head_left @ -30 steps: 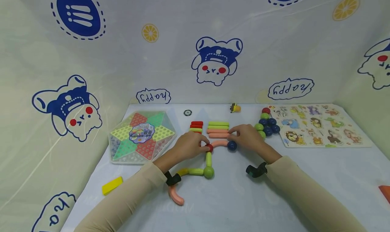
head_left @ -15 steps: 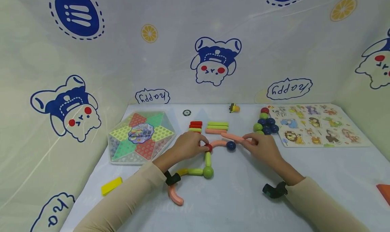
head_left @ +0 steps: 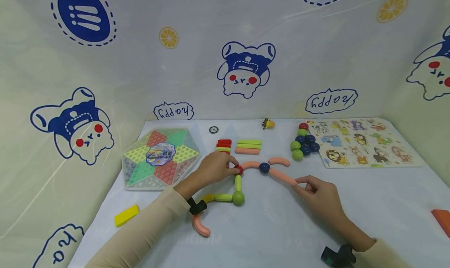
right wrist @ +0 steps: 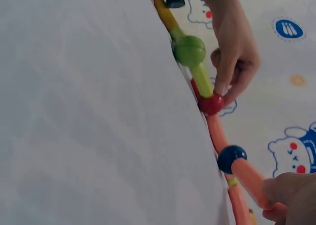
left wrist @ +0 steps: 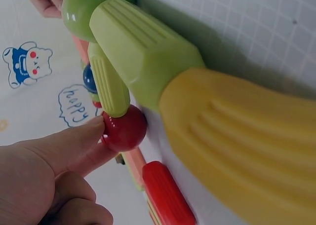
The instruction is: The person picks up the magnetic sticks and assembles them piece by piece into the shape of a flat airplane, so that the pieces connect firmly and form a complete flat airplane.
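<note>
My left hand point(head_left: 216, 168) pinches a red ball point(left wrist: 126, 129) between thumb and finger. From that ball a light green rod point(head_left: 238, 183) leads to a green ball point(head_left: 238, 198), another green rod point(head_left: 223, 197), a yellow curved piece point(left wrist: 232, 136) and a pink curved piece point(head_left: 200, 226). Another pink curved piece point(head_left: 251, 165) joins the red ball to a dark blue ball point(head_left: 264, 167). With thumb and fingers my right hand point(head_left: 321, 199) pinches the outer end of a pink rod point(head_left: 283, 177), whose other end touches the blue ball. A loose pink curved piece point(head_left: 279, 161) lies just beyond.
Several spare rods point(head_left: 248, 147) lie in stacks behind the chain. Loose balls point(head_left: 306, 143) cluster beside an animal picture board point(head_left: 372, 143). A star game board point(head_left: 161, 158) sits left, near a yellow block point(head_left: 127, 215). An orange block point(head_left: 441, 221) lies far right.
My right hand has taken a pink rod from the stack area and moved right and nearer, bringing the rod's end to the blue ball. My left hand stays on the red ball.
</note>
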Action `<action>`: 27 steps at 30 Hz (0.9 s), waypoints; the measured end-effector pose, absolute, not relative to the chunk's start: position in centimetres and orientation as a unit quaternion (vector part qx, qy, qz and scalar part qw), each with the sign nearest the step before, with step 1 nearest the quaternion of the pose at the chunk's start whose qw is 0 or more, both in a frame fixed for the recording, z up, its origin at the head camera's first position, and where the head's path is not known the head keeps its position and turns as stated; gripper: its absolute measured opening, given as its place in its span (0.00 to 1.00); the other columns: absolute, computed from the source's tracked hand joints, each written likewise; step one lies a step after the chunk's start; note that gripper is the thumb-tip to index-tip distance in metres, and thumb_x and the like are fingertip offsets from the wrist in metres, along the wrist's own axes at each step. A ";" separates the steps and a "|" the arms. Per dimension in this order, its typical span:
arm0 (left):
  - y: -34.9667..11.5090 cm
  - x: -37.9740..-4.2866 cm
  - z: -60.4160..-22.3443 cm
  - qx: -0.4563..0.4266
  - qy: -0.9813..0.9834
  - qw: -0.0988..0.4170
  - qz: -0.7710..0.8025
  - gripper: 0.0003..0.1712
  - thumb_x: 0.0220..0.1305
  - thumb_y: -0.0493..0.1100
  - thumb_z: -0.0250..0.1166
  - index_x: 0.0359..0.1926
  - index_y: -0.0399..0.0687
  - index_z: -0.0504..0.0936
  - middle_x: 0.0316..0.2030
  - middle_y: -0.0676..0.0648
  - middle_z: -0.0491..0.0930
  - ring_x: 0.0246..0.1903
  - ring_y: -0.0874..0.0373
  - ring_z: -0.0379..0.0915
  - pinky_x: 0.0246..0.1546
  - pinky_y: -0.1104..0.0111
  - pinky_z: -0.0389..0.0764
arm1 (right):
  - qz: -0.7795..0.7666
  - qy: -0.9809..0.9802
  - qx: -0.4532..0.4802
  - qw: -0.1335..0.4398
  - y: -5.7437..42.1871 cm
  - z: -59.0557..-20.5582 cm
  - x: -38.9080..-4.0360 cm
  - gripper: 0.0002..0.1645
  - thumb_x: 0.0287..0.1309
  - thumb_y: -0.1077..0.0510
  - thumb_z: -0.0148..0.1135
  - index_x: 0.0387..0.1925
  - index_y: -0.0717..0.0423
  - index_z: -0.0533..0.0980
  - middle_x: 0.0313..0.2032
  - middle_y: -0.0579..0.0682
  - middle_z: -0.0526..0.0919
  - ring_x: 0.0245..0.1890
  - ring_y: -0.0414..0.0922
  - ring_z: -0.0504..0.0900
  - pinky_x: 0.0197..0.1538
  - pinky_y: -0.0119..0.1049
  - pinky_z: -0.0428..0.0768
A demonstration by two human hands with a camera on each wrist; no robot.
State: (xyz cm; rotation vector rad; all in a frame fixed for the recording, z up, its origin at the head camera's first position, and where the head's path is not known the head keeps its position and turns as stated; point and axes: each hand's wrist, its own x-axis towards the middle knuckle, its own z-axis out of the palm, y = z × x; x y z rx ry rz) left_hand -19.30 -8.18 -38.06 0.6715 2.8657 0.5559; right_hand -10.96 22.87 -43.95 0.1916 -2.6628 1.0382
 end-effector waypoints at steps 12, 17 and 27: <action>-8.4 -19.3 -38.2 0.226 0.953 0.066 0.190 0.13 0.54 0.54 0.69 0.41 0.60 0.86 0.18 0.56 0.74 0.19 0.60 0.67 0.18 0.70 0.66 | 0.323 -0.937 0.087 0.101 18.8 -44.1 -9.8 0.23 0.45 0.29 0.62 0.32 0.40 0.81 0.10 0.36 0.62 0.12 0.35 0.61 0.17 0.29 0.59; -8.5 -19.2 -38.2 0.224 0.953 0.067 0.192 0.14 0.54 0.54 0.69 0.42 0.60 0.86 0.19 0.58 0.74 0.18 0.60 0.67 0.17 0.70 0.65 | 0.298 -0.939 0.123 0.118 17.2 -44.2 -10.0 0.21 0.44 0.29 0.63 0.29 0.38 0.80 0.10 0.35 0.61 0.11 0.33 0.60 0.17 0.29 0.58; -8.4 -19.1 -38.1 0.225 0.953 0.067 0.191 0.14 0.54 0.54 0.69 0.42 0.60 0.86 0.22 0.60 0.76 0.21 0.61 0.67 0.19 0.70 0.67 | 0.282 -0.944 0.130 0.110 17.1 -43.6 -10.7 0.20 0.48 0.32 0.63 0.33 0.40 0.83 0.10 0.35 0.62 0.12 0.34 0.61 0.17 0.29 0.57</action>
